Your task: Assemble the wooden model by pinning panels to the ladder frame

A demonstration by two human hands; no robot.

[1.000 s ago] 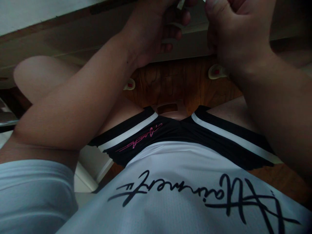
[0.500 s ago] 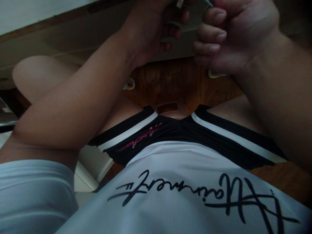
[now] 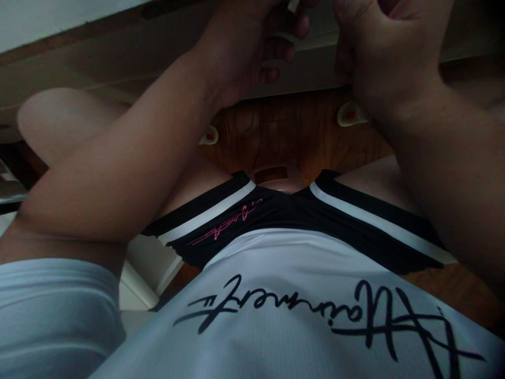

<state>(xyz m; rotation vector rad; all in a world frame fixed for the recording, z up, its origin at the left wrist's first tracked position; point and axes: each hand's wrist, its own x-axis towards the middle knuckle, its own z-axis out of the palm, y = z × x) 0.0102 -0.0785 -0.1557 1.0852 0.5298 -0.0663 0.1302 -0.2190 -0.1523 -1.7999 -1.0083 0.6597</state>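
Note:
At the top edge of the head view, my left hand [image 3: 272, 45] has its fingers bent around a small pale flat piece [image 3: 292, 5]. Only the lower end of that piece shows; the frame cuts off the rest. Across a gap to the right is my right hand [image 3: 390, 52], its back turned towards me and its fingers curled in. Whatever it grips, if anything, is hidden behind the hand and above the frame. Both hands are held above my lap, near the front of a pale table [image 3: 59, 26].
Below the hands are my bare legs and black shorts [image 3: 221, 216]. A brown wooden floor [image 3: 272, 126] lies underneath, with the tips of two light slippers [image 3: 349, 114] on it. The brown seat [image 3: 290, 176] shows between my thighs. A white boxy thing [image 3: 148, 268] stands at the left.
My right hand has turned over, from fingers facing me to its back showing, and a thin pale-blue end at its fingertips is out of sight. My left hand is nearly still.

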